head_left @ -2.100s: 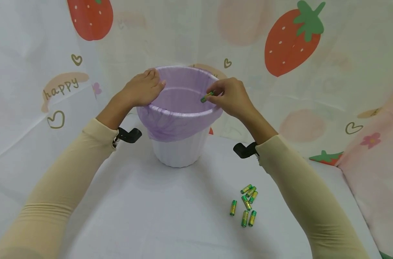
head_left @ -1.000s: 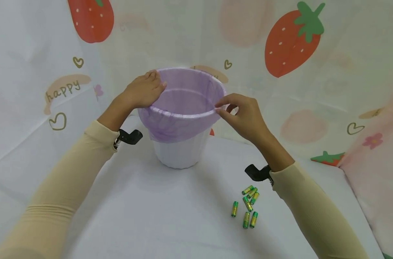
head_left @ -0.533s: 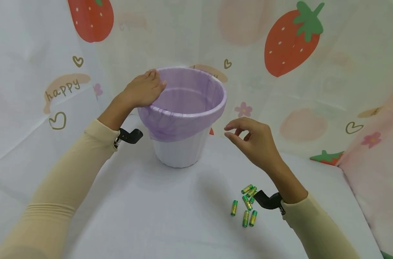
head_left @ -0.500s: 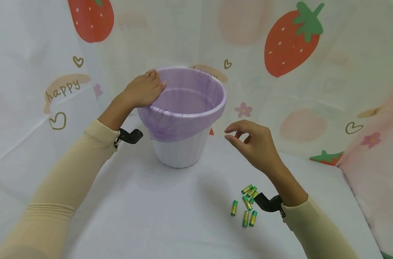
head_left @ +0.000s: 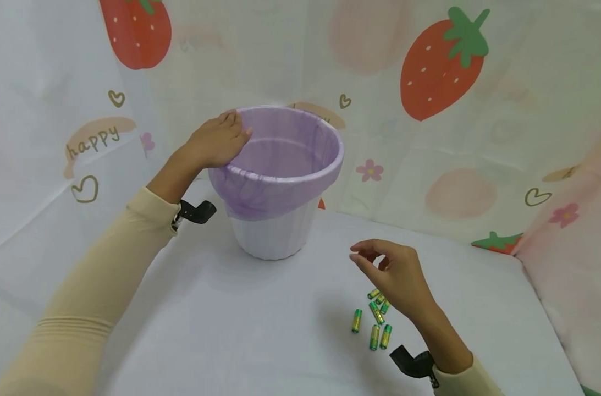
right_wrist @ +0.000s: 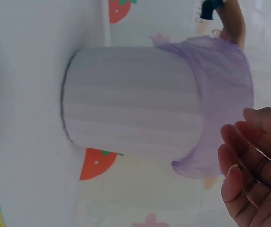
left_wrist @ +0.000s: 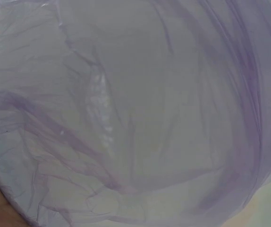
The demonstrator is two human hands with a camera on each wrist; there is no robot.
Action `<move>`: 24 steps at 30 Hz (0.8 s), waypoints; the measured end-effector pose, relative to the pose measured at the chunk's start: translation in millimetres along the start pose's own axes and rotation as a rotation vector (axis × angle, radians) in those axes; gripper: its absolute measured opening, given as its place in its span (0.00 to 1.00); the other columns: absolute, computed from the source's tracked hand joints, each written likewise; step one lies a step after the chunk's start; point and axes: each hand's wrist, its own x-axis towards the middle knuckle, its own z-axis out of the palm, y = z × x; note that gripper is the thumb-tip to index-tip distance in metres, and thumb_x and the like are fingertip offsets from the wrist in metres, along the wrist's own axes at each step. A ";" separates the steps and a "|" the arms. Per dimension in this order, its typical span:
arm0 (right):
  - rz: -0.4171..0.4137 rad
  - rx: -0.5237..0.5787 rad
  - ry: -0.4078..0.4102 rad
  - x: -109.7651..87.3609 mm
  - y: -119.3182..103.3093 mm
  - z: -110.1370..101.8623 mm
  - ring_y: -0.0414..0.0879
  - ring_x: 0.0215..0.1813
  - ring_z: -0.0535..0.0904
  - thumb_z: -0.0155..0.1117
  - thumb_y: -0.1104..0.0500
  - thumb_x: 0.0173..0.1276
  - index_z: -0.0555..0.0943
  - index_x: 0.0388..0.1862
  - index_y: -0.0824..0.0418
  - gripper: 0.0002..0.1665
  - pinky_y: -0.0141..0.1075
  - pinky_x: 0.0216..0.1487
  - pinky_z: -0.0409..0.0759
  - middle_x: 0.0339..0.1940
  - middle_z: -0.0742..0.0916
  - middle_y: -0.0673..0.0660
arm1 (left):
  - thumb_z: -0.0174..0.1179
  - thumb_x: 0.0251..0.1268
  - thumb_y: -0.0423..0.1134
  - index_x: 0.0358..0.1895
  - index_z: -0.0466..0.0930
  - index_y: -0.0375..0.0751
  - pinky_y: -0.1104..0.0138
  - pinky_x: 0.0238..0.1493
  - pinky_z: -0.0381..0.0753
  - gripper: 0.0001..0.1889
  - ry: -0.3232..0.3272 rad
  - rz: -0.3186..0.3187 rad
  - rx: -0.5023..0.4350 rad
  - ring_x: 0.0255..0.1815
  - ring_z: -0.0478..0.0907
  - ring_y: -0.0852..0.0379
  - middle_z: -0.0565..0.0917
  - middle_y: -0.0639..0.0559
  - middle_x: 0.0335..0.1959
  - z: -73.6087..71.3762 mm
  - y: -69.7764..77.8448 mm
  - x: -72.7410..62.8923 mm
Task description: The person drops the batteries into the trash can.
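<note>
I'm lowering my right hand [head_left: 399,278] empty, so one's probably binned; leftover batteries [head_left: 374,337] are lying toward the right edge of the surface [head_left: 503,308]. Left hand [head_left: 217,142]'s resting on the bin [head_left: 270,236], grip's unclear.

- Backdrop [head_left: 280,71]: pale, off-white sheet-like, faint creases; fills the rear.
- Prints: red strawberry, upper right [head_left: 444,71]; another, upper left [head_left: 137,33], cut by frame edge.
- Also gold heart outlines, "happy" lettering [head_left: 99,139] on a tan blob at left, pink flower [head_left: 369,170], large pale-pink blob [head_left: 461,192].
- Right side panel [head_left: 567,308]: pinkish, meets backdrop at a corner.
- Base surface [head_left: 260,330]: plain white, table or floor unclear.
- Light: soft, diffuse; blurry grey shadows on the white.
</note>
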 end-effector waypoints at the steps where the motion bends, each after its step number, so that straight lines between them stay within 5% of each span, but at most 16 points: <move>1: 0.009 -0.002 -0.002 -5.1 1.0 1.2 0.37 0.34 0.80 0.74 0.61 0.67 0.89 0.42 0.55 0.06 0.31 0.29 0.79 0.30 0.88 0.42 | 0.19 0.83 0.54 0.77 0.34 0.20 0.49 0.81 0.33 0.38 -0.002 -0.002 -0.001 0.82 0.32 0.36 0.37 0.27 0.80 0.1 -0.1 0.1; 24: 0.311 0.092 0.035 -93.3 33.1 30.2 0.37 0.29 0.81 0.74 0.62 0.65 0.86 0.36 0.50 0.07 0.32 0.26 0.80 0.26 0.86 0.38 | 0.19 0.83 0.52 0.76 0.34 0.18 0.49 0.81 0.33 0.38 -0.022 0.012 0.016 0.82 0.31 0.35 0.36 0.25 0.79 -4.0 3.1 -2.2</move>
